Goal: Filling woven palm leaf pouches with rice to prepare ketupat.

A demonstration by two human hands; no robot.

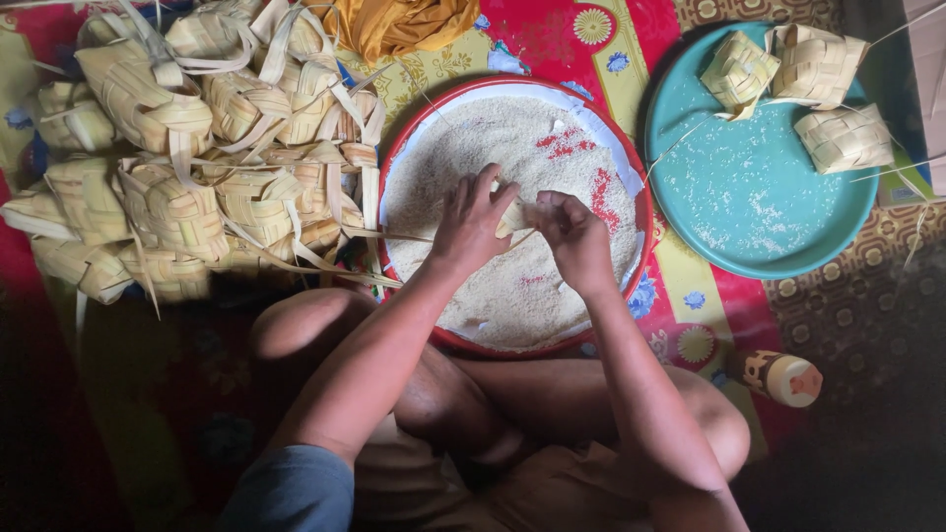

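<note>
A heap of woven leaf pouches point(187, 148) lies at nine o'clock. Over the red tray of rice point(512, 212) in the middle, the left hand point(471, 225) and right hand point(574, 234) both close their fingers on one small pouch point(512, 215). At two o'clock, a teal plate point(759, 187) carries three pouches

Both forearms reach forward from crossed, bare knees and meet at the middle. The left hand point(471, 225) is curled, fingers bent downward, thumb toward the right hand point(574, 234), whose fingertips seem pinched together, though the dim view blurs them.
</note>
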